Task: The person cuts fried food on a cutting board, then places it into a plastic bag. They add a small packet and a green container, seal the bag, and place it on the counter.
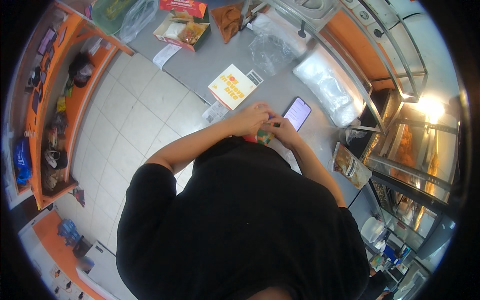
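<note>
Close to my body at the counter's edge, my left hand (254,120) and my right hand (284,132) meet with bent fingers over a small green, orange and red patterned item (263,137). Its kind is unclear, since my fingers and black shirt hide much of it. Both hands are closed on it, and a small purple-blue spot shows between the fingertips. Beyond my left hand lies a white box (232,87) with yellow lettering, a printed slip (215,113) beside it. A phone (297,114) with a lit screen rests just beyond my right hand.
Farther along the grey counter (205,65) stands an open red box (182,31) with food inside, beside a brown pouch (227,23). Clear plastic bags (325,82) lie under a metal rack. A food packet (351,166) and a lit glass cabinet (407,150) are at right; orange shelves (55,100) at left.
</note>
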The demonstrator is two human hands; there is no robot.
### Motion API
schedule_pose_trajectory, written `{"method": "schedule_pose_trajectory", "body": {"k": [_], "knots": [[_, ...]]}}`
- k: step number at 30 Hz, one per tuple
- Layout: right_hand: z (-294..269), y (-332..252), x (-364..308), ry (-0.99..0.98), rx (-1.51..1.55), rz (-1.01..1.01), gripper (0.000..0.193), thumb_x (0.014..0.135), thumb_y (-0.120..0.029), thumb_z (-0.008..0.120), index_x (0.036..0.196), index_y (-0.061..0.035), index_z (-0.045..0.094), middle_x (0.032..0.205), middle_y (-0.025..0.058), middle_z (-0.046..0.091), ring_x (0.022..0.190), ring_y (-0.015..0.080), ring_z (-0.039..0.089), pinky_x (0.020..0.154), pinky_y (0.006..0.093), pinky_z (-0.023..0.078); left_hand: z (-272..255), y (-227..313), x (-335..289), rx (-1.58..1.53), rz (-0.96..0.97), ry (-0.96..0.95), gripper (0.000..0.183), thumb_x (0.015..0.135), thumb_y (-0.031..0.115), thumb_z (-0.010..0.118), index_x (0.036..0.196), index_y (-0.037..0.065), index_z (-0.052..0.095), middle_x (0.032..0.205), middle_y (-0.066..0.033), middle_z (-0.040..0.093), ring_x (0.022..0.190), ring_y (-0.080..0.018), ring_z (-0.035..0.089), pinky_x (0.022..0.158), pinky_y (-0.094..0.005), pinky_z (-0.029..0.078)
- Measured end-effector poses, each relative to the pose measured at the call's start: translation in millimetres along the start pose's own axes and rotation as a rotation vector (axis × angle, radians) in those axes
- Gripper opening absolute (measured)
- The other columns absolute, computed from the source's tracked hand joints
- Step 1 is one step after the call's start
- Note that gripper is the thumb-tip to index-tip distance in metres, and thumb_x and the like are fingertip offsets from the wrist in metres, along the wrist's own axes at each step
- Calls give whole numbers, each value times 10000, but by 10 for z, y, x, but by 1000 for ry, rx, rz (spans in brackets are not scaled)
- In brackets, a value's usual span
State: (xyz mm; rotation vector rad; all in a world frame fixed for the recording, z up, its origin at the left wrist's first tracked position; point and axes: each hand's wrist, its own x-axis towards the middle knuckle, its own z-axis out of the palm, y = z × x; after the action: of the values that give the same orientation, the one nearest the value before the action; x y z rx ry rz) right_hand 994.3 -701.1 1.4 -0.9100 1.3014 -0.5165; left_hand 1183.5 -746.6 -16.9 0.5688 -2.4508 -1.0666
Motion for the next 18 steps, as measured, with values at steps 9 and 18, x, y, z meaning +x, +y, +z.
{"method": "schedule_pose_trajectory", "body": {"k": [9,18], "knots": [[-304,99,-1404,1092,-1072,-251,566,692,-157,761,1176,-88,477,1230,171,483,1077,371,497,870,438,442,-361,354,29,311,-183,-34,1017,634,420,775,1436,78,251,1458,-186,262,1369,-406,174,1116,-458,203],[-845,-9,-484,911,-302,-378,357,746,-102,699,1014,-31,474,936,167,586,791,313,595,642,396,486,-722,502,224,40,-48,233,640,695,215,767,1256,72,495,1333,-152,458,1285,-343,368,1059,-436,291]]}}
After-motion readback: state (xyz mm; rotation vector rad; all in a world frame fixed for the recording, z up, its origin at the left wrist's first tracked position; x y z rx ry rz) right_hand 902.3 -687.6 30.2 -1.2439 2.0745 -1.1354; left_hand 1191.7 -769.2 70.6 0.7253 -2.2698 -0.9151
